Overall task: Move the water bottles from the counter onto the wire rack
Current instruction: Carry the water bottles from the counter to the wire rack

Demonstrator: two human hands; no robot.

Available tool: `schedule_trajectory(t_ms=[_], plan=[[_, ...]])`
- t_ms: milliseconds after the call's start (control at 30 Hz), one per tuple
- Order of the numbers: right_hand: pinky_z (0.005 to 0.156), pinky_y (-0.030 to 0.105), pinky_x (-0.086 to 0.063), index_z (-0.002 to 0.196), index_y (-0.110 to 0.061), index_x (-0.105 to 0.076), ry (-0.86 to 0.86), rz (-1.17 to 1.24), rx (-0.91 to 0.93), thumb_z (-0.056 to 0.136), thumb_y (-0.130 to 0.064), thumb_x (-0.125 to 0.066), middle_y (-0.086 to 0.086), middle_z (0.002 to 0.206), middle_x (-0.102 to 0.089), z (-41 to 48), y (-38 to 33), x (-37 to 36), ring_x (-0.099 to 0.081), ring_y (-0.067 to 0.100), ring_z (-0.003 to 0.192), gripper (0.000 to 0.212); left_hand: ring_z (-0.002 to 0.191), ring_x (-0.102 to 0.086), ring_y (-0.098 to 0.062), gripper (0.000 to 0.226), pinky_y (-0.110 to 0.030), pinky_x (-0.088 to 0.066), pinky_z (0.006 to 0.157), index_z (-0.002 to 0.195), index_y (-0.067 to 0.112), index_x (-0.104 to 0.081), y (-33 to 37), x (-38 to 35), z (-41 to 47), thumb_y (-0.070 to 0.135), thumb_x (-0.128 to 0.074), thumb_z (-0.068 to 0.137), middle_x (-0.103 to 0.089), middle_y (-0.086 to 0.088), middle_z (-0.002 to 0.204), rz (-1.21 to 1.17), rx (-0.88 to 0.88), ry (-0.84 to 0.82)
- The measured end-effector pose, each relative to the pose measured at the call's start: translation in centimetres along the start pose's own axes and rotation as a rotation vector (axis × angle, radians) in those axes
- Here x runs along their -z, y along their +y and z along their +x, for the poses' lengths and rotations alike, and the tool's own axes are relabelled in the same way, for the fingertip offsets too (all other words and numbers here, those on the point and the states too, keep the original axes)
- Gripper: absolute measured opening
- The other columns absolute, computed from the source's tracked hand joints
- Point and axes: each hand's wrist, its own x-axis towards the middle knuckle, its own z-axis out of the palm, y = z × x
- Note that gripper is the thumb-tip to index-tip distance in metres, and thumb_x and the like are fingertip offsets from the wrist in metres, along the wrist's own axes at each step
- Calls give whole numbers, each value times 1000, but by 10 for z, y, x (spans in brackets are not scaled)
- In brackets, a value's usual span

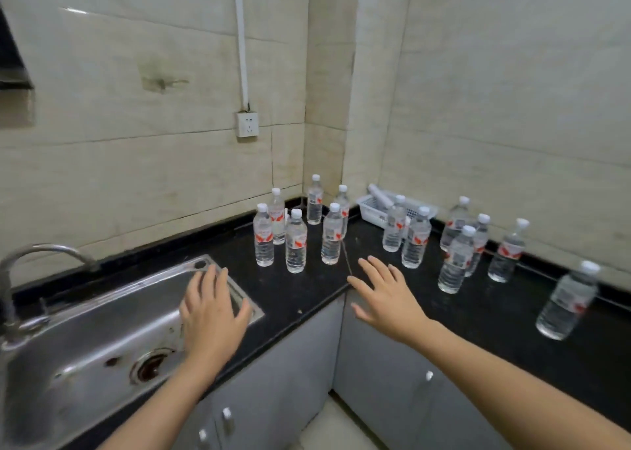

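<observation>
Above the counter [307, 292], both hands, left hand [213, 308] and right hand [384, 294], seemingly hover open, empty.

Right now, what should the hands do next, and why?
Probably reach the right hand forward and wrap it round the closest bottle: the hand is open and empty, and that bottle stands upright on the counter just ahead of it.

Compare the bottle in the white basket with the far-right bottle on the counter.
The basket bottle lies slanted inside the white basket; the far-right bottle stands on the black counter. The basket bottle is back by the wall; the far-right bottle stands alone, nearer the front edge. Both have white caps.
</observation>
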Motion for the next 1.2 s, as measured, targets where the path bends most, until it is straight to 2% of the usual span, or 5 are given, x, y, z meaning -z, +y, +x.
schedule_trajectory(t_ms=[233,467,767,967,1200], plan=[[79,46,-54,101,-19,-64,-40,15,-138,63,-42,-72,15,112,-66,10,66,-40,-57,33,111,45,143,-12,-27,62,-46,-13,114,141,10,-29,60,-82,61,32,-50,88,-23,-7,154,-113,-94,-88],[81,43,-53,100,-19,-68,-45,145,-194,74,-47,-42,16,116,-65,49,97,-107,-39,27,116,46,141,-13,-23,61,-43,-18,113,142,13,-27,91,-168,99,31,-50,88,-24,-2,154,-255,115,-167],[71,40,-56,94,-19,-70,-362,439,-304,72,-46,-39,16,107,-68,95,59,-212,-66,34,101,46,140,-18,-26,58,-40,-19,113,140,8,-32,67,-237,132,22,-53,88,-31,-8,150,-352,401,-183],[113,37,-21,135,-18,-42,-489,789,-504,89,-45,-39,9,150,-26,115,26,-274,-18,24,141,52,137,-25,-29,58,-42,-25,111,139,5,-32,36,-284,166,18,-55,87,-37,-13,146,-427,562,-207],[109,34,-26,131,-10,-45,-444,863,-713,87,-23,-58,11,141,-40,167,59,-314,-33,26,132,48,136,-28,-30,70,-40,-25,112,141,7,-27,36,-322,224,16,-64,82,-35,-15,147,-607,574,-268]])
